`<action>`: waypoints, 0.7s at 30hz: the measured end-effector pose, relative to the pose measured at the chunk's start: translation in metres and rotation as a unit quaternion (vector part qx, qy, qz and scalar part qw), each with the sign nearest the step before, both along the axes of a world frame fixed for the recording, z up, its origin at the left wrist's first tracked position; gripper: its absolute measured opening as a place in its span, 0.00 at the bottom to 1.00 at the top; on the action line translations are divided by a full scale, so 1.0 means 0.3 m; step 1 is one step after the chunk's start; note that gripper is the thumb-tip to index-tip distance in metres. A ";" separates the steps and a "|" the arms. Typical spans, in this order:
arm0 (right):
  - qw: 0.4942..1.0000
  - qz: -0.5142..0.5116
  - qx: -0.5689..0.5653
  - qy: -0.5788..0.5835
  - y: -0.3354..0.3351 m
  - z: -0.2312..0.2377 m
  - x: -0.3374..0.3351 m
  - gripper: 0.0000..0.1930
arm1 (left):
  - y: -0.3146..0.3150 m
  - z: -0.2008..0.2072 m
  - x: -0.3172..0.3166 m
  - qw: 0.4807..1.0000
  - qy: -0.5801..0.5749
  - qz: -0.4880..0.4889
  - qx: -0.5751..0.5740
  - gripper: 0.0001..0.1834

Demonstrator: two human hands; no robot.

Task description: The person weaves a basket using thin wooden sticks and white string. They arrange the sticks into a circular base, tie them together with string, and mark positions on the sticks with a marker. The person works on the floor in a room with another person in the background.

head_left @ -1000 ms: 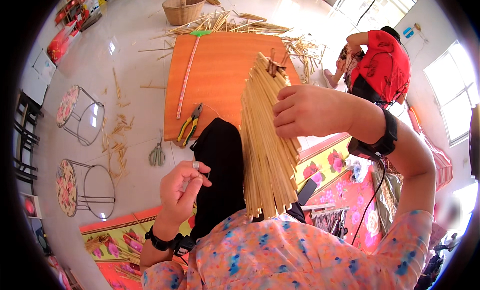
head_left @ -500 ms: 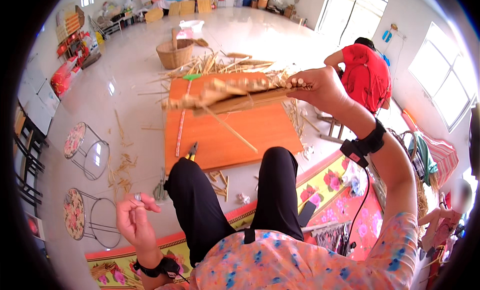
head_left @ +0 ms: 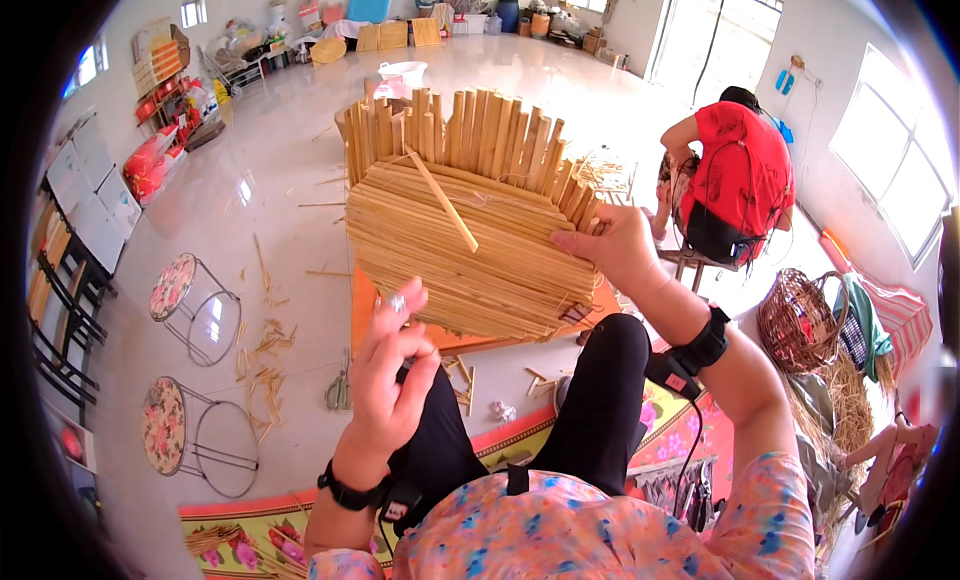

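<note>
My right hand grips the right edge of a straw-stalk panel, thumb on its near face. Long stalks lie side by side across the panel, and a row of short upright stalks lines its far edge. One loose stalk slants over it. In front of the panel's lower left, apart from it, is my left hand, a ring on one finger. Its fingers are curled toward the thumb; whatever they pinch, if anything, is too small to make out. The panel hides most of the orange board below.
Scissors and straw scraps lie on the floor. Two round stools stand at the left. A person in red sits at the right, near a wicker basket. A white basin is beyond the panel.
The panel has tipped from nearly edge-on to show its broad face, and my right hand has come lower and nearer. My left hand has risen and moved right, toward the panel.
</note>
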State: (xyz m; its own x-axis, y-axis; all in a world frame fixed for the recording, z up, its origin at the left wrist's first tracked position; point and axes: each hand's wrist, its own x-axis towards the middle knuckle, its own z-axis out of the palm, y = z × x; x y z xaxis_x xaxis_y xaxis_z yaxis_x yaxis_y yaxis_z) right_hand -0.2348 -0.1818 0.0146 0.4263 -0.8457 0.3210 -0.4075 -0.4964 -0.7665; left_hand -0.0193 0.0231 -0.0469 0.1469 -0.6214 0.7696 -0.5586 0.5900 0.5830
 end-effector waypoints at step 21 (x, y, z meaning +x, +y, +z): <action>0.990 -0.076 0.086 -0.088 0.284 -0.183 -0.058 0.10 | -0.244 0.000 -0.160 0.983 -0.171 -0.018 -0.059 0.08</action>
State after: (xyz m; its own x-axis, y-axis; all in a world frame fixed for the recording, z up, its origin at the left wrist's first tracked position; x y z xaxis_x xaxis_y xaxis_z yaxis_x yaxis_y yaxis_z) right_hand -0.2521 -0.0967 -0.0404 0.2406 -0.9442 0.2249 -0.3207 -0.2960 -0.8997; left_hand -0.0674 -0.0500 -0.0470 -0.1543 -0.5245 0.8373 -0.6871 0.6659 0.2906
